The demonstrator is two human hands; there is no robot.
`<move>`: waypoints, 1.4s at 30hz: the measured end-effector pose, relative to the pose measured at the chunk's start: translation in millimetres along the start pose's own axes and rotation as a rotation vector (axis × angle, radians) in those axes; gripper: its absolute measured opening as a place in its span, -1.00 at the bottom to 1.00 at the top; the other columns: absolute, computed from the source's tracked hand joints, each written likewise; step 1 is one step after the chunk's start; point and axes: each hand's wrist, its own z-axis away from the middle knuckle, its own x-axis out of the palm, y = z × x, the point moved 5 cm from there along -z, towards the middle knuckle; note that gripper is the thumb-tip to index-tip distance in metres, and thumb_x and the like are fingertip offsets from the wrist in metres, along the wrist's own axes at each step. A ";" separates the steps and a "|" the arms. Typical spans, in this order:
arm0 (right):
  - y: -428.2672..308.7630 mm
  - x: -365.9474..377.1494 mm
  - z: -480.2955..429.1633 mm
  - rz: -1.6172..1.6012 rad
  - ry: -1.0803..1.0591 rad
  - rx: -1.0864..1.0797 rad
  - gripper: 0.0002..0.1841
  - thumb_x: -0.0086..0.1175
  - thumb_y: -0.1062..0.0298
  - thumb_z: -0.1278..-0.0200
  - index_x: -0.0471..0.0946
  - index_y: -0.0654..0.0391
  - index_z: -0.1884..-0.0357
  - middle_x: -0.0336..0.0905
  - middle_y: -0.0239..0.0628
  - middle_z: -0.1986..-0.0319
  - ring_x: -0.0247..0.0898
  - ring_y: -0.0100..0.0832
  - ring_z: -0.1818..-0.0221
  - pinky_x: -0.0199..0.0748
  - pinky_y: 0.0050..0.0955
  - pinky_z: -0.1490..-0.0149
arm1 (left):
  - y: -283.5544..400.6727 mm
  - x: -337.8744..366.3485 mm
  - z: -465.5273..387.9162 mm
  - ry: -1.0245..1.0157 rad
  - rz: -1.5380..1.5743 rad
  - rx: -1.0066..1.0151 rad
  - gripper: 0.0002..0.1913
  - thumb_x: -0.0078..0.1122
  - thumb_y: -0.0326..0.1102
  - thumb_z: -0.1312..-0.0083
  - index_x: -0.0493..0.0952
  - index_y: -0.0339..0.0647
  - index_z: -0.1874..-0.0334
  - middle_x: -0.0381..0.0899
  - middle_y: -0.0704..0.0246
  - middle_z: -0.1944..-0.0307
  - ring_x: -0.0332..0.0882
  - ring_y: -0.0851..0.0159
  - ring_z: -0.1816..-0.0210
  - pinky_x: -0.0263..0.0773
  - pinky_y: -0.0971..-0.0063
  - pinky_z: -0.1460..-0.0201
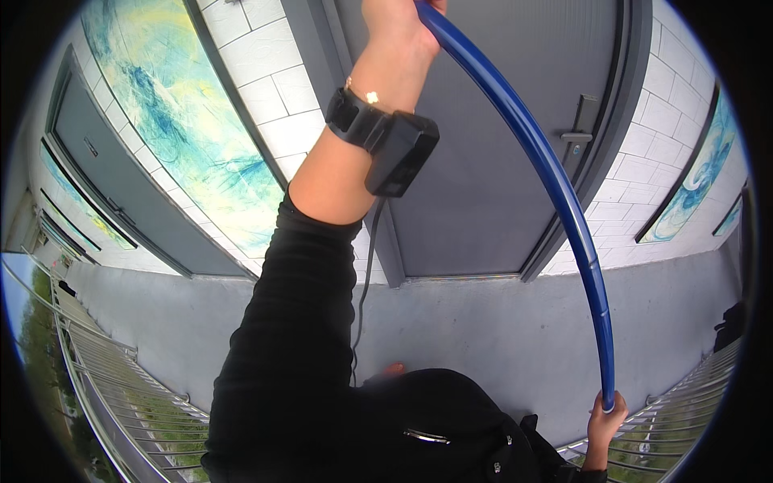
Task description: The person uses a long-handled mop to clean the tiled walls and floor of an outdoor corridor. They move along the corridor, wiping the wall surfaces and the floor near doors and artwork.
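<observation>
A long blue pole [543, 151], glossy and bent-looking in the fisheye view, runs from the top of the picture down to the lower right. My left hand [401, 24] grips its upper part, with the fingers partly cut off by the picture's top edge. Around that wrist sit a gold bracelet and a black strap with a black box [403, 154], from which a thin cable hangs. At the lower right, my right hand [607, 416] is closed around the pole's bottom end, near a white ring.
Facing me is a grey door [471, 181] with a lever handle [577, 137]. Abstract paintings [175, 121] hang on the white block wall beside it. Metal railings [102, 368] stand at both lower sides of the grey walkway floor [483, 326]. Another door [115, 169] is at left.
</observation>
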 end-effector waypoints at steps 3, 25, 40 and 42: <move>-36.5 28.9 -29.6 -0.053 0.005 0.020 -0.73 0.07 0.44 0.07 0.23 0.27 0.73 0.22 -0.14 0.79 0.14 -0.15 0.70 0.06 -0.32 0.53 | 47.9 26.5 -71.2 -0.146 -0.170 0.133 -0.74 -0.12 -0.32 -0.21 0.16 -0.05 0.64 0.10 0.55 0.82 0.12 0.50 0.80 0.18 0.66 0.73; 38.2 227.8 38.8 -0.446 -1.060 0.119 -0.79 0.06 0.39 0.02 0.45 0.22 0.29 0.43 -0.31 0.60 0.37 -0.44 0.58 0.35 -0.46 0.48 | 40.2 -96.4 27.5 0.260 -1.241 0.377 -0.42 -0.22 -0.43 -0.26 -0.23 -0.17 -0.25 0.36 0.32 0.51 0.29 0.46 0.67 0.26 0.59 0.66; 36.5 300.5 43.5 -0.353 -1.021 0.150 -0.78 0.06 0.26 0.01 0.46 0.24 0.45 0.42 -0.20 0.68 0.34 -0.41 0.62 0.30 -0.41 0.51 | -75.4 -246.2 211.8 0.347 -0.852 -0.037 -0.34 -0.24 -0.46 -0.30 -0.39 0.00 -0.29 0.27 0.40 0.27 0.18 0.59 0.69 0.22 0.72 0.72; 7.9 307.7 36.5 -0.380 -1.007 0.092 -0.77 0.06 0.24 0.01 0.46 0.24 0.47 0.41 -0.19 0.69 0.34 -0.40 0.62 0.29 -0.41 0.51 | -57.8 -225.0 179.4 0.272 -0.892 0.061 -0.35 -0.25 -0.45 -0.30 -0.39 0.00 -0.29 0.27 0.40 0.28 0.17 0.60 0.69 0.22 0.72 0.72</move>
